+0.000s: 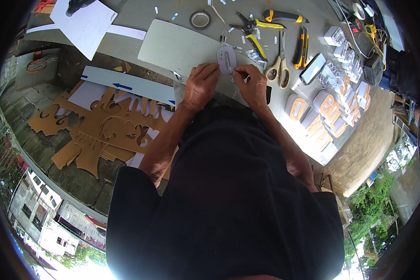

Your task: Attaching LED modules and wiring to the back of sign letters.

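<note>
A small oval channel-letter piece [220,59], pale with a raised wall and a narrow strip curving inside it, rests near the front edge of the work surface. My left hand [202,85] is curled closed, with its fingertips gripping the piece's lower left side. At the lower right of the piece, my right hand [251,83] pinches with thumb and forefinger; what lies between those fingertips is too small to make out. A thin pale cable [216,13] runs down from the far edge toward the piece. Small cut bits lie around it.
Scissors [279,70], wire strippers [252,35], a utility knife [301,49] and a tape roll [200,20] lie beyond my hands. At right are a phone [312,68] and several cut-out letters [296,107]. Cut brown cardboard sheets [95,122] lie lower left.
</note>
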Motion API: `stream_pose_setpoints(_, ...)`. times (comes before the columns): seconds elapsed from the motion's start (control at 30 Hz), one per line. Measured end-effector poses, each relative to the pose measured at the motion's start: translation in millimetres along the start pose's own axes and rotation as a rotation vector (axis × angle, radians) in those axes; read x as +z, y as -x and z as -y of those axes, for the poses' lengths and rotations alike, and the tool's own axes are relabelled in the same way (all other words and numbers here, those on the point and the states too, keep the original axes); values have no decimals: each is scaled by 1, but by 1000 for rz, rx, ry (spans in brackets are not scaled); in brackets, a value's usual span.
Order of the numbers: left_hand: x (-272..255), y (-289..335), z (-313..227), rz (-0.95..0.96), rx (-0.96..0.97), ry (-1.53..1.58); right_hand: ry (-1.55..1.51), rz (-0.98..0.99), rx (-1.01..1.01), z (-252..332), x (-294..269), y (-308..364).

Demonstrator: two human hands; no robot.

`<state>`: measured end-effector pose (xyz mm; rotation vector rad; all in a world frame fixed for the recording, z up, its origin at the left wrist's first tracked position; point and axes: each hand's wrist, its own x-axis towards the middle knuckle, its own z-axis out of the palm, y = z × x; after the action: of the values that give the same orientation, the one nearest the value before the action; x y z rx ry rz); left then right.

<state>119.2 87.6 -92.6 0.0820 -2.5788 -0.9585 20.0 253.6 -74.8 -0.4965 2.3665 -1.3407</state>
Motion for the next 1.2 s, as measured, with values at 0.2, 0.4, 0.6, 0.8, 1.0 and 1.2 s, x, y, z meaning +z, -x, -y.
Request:
stream_pose_setpoints(0.2,14,2,-3,-69,11,30,242,-120,-251,-6,7,3)
stream_pose_setpoints(0.4,28,-5,-10,-125,-9,41,285,-166,-321,-9,6,-1)
stream_pose_setpoints(0.6,29,-10,-14,-195,-144,96,288,-168,-353,-15,6,-4)
stream_pose_setpoints(0.8,22,-16,-12,-152,-442,243,315,-157,-365,-16,8,-4)
stream_pose_setpoints(1.0,15,-25,-5,-5,-457,251,342,-133,-337,-12,9,-2)
stream_pose_setpoints(1.2,16,-29,-2,21,-427,231,382,-135,-337,-12,9,-1)
